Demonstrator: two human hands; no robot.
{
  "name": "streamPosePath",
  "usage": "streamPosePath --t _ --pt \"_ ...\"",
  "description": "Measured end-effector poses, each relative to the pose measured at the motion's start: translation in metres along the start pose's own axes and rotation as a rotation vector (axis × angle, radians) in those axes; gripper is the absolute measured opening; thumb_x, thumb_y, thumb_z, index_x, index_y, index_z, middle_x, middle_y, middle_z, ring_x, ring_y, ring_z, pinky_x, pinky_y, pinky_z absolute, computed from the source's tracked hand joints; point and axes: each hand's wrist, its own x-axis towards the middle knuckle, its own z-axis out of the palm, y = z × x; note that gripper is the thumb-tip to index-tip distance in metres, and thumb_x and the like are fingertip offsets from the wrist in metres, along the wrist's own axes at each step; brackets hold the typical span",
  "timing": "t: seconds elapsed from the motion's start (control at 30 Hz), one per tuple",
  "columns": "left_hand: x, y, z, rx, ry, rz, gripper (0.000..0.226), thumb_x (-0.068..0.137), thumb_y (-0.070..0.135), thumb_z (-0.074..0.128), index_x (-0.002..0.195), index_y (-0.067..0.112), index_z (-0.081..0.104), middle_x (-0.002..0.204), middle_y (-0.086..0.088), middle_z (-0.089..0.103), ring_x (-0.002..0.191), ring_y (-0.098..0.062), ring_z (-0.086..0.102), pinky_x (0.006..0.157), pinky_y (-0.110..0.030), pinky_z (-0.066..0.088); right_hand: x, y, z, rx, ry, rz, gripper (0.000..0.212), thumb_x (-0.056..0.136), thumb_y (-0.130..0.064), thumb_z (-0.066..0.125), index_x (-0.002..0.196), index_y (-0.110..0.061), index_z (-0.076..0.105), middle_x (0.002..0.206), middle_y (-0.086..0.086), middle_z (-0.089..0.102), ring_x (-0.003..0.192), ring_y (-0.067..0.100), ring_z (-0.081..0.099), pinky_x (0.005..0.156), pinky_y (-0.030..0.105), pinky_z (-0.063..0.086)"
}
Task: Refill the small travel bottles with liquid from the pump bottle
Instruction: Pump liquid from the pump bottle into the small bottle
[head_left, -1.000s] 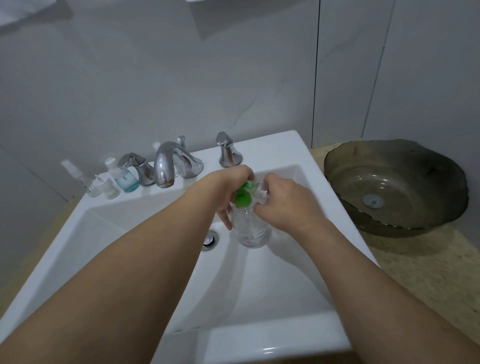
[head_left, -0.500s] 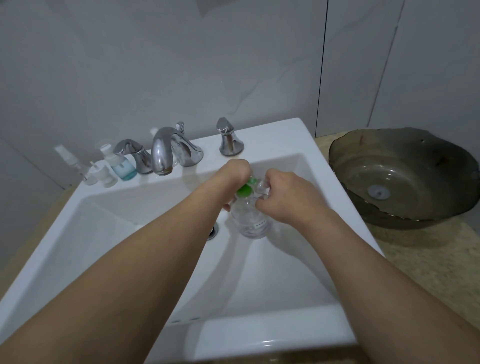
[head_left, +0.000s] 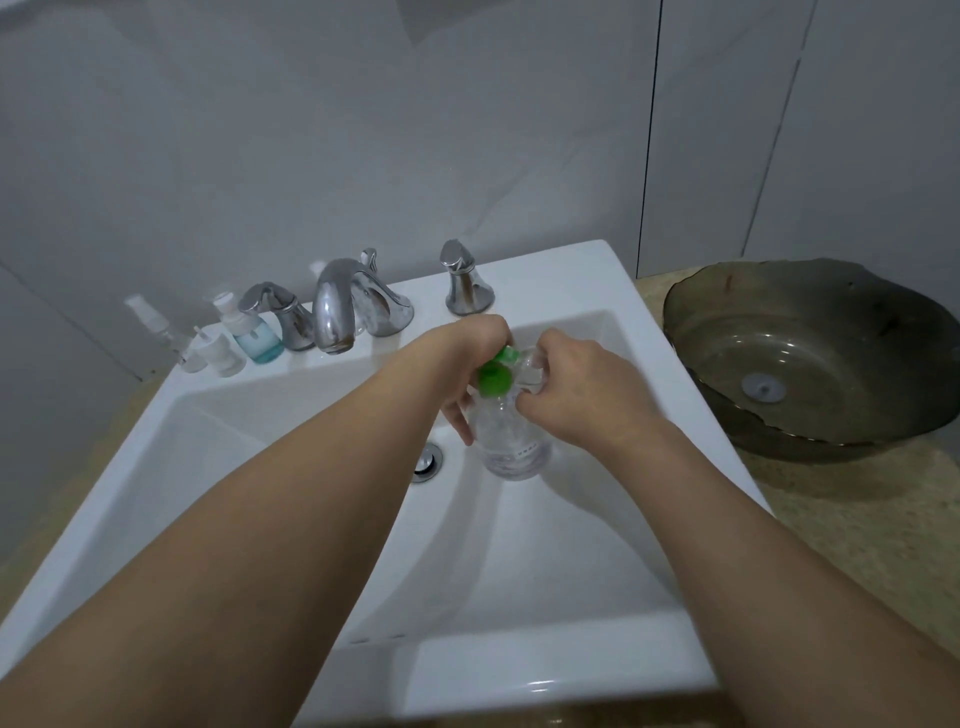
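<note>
Over the white sink (head_left: 582, 291) both hands meet at a clear pump bottle (head_left: 511, 441) with a green pump head (head_left: 496, 373). My left hand (head_left: 470, 358) is closed around the green pump from the left, its thumb down the bottle's side. To the right of the pump head, my right hand (head_left: 576, 389) grips a small clear travel bottle (head_left: 531, 364), mostly hidden by its fingers. On the sink's back ledge at the left stand a small bottle of blue liquid (head_left: 254, 332), a small white bottle (head_left: 221, 353) and a clear spray bottle (head_left: 156, 325).
A chrome faucet (head_left: 335, 306) with two handles (head_left: 465, 283) stands at the back of the sink, and a drain (head_left: 428, 460) lies in the basin left of the pump bottle. A dark glass vessel bowl (head_left: 810, 358) sits on the beige counter at the right.
The view has shifted slightly. Both hands have stayed together at the pump head, with only small movement of the fingers.
</note>
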Motion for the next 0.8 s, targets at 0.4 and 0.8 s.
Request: streamPosePath --t 0.4,0.8 --pt "0.011 -0.007 0.009 0.013 0.152 0.035 0.03 0.09 0.021 0.045 0.104 0.006 0.067 0.112 -0.017 0.068 0.097 -0.038 0.064 0.08 -0.058 0.058 -0.001 0.001 0.004 0.005 -0.07 0.02 0.027 0.08 -0.035 0.063 0.09 -0.019 0.045 0.085 -0.002 0.05 0.076 0.024 0.046 0.063 0.03 0.033" --pt "0.007 0.004 -0.004 0.04 -0.076 -0.039 0.049 0.09 0.038 0.049 0.126 0.007 0.06 0.127 -0.021 0.061 0.112 -0.056 0.057 0.071 -0.074 0.054 0.0 0.0 0.001 0.031 -0.002 -0.002 0.029 0.079 -0.038 0.063 0.096 -0.021 0.046 0.085 -0.005 0.052 0.077 0.022 0.052 0.063 0.03 0.037"
